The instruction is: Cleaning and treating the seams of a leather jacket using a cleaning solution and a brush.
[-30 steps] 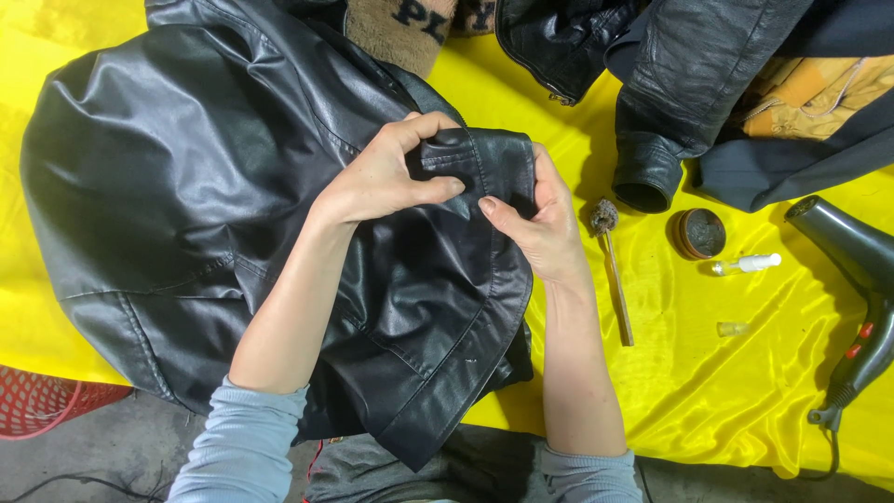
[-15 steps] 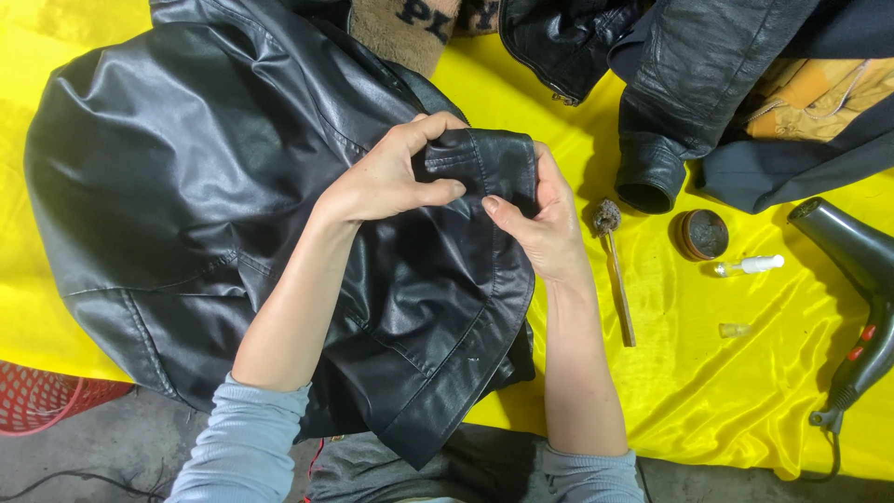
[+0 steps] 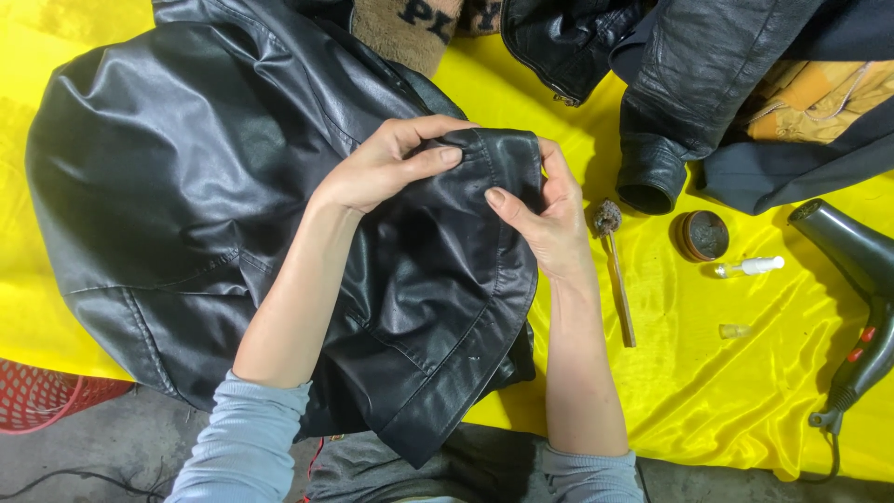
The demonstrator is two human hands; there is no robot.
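While the yellow-covered desk [image 3: 726, 410] carried everything, a black leather jacket [image 3: 186, 186] covered its left half, hanging over the near edge. More dark garments [image 3: 689, 84] lay at the far right corner, a black hair dryer [image 3: 861, 279] at the right edge. Left hand [image 3: 386, 168] and right hand [image 3: 549, 219] each had their grip pinched on the jacket's folded hem. Beside the right hand lay a small brush [image 3: 616, 270] and round tin [image 3: 703, 235].

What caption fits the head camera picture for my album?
Left hand and right hand pinch a black leather jacket on yellow cloth.
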